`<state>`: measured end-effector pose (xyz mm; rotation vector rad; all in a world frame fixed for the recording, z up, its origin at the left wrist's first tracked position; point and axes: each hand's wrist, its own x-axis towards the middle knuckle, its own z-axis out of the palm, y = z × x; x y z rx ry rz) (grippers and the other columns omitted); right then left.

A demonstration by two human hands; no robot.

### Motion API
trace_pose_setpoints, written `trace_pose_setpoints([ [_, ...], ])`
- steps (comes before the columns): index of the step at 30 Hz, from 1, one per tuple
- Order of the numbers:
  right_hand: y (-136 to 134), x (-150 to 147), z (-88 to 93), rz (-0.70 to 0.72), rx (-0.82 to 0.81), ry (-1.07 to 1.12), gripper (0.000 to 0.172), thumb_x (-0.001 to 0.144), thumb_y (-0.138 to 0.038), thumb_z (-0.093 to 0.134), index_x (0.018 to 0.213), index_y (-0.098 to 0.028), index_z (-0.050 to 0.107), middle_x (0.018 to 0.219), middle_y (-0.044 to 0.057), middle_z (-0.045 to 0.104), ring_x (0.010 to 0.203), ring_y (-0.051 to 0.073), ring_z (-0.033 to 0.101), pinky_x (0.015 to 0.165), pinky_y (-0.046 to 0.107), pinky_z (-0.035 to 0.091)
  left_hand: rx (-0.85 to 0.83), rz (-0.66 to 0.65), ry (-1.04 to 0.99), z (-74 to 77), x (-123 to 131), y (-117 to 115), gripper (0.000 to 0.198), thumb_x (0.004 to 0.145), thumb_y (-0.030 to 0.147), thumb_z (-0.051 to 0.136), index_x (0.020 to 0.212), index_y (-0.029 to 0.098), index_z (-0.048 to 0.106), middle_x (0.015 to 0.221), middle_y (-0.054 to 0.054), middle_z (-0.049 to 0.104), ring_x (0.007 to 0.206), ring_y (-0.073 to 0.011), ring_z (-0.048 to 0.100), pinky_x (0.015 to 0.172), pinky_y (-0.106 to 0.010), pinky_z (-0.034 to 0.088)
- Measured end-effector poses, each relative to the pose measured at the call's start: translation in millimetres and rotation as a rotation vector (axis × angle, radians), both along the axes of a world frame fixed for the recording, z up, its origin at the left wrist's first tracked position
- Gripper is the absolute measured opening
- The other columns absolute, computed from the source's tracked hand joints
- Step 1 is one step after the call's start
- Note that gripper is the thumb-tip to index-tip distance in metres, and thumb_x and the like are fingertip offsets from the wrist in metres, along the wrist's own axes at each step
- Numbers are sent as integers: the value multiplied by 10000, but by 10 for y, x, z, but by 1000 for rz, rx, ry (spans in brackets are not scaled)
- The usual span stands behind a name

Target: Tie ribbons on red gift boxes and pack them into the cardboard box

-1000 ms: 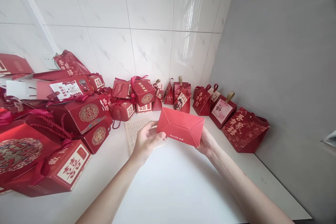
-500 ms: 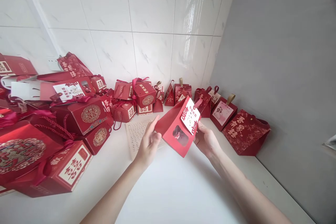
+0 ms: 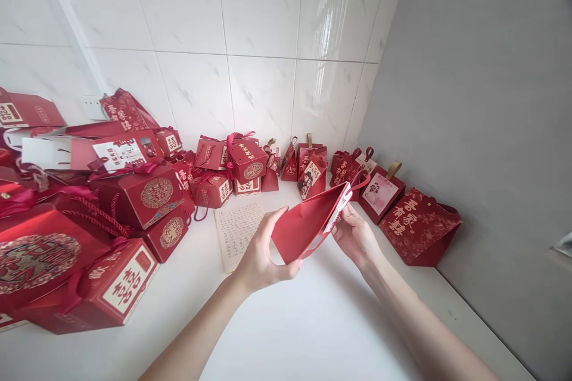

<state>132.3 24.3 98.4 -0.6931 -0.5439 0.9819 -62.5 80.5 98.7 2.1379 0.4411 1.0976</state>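
Red box (image 3: pixel 300 225) in wide-spread left fingers (image 3: pixel 269 223) and curled right fingers (image 3: pixel 353 223), its edge-on card (image 3: pixel 338 209) illegible.

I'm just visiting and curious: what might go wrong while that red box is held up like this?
The left hand and right hand hold the red box tilted above the table, so it might slip, or its panels could crease. A careless knock might also topple the piled boxes on the left.
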Motion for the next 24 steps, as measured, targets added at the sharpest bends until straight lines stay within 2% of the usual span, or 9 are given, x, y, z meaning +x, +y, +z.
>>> trace_pose_setpoints([
  [3, -15, 25, 8, -29, -12, -26, 196, 659, -269, 726, 828, -241, 632, 734, -51, 625, 572, 106, 537, 481, 197, 468, 16, 49, 0, 2, 0, 27, 693, 632, 331, 637, 1266, 177, 402, 1147, -113, 466, 1087, -291, 471, 927, -425, 417],
  [6, -28, 49, 17, -59, -59, -56, 255, 656, -398, 734, 825, -234, 638, 738, -29, 651, 588, 141, 571, 485, 235, 475, -76, 54, 32, -17, 4, 62, 577, 688, 393, 610, 1214, 191, 481, 1081, -100, 499, 1037, -277, 508, 904, -413, 434],
  [9, -42, 48, 33, -66, -85, -44, 350, 638, -444, 746, 893, -224, 651, 843, -2, 684, 697, 184, 620, 593, 288, 514, -221, -27, 46, -67, 20, 93, 513, 743, 414, 586, 1195, 188, 498, 1095, -106, 538, 1049, -273, 526, 909, -406, 434],
  [14, -87, -20, 82, 15, -32, -154, 418, 632, -422, 766, 974, -212, 646, 899, 38, 689, 791, 234, 638, 706, 358, 518, -427, -175, 142, -139, 34, 97, 479, 762, 397, 600, 1157, 168, 455, 1136, -123, 571, 1018, -259, 578, 863, -402, 474],
  [21, -104, -50, 91, 60, -3, -205, 438, 659, -419, 745, 1028, -214, 632, 919, 52, 682, 756, 220, 630, 677, 335, 502, -408, -162, 205, -97, 28, 62, 461, 715, 360, 623, 1104, 176, 456, 1048, -118, 621, 938, -277, 617, 771, -408, 508],
  [24, -107, -27, 91, 10, -33, -262, 389, 677, -456, 715, 964, -204, 640, 845, 42, 671, 690, 199, 607, 615, 301, 479, -349, -137, 233, -107, 30, 69, 461, 709, 366, 613, 1093, 175, 445, 1041, -115, 620, 931, -274, 616, 775, -409, 505],
])
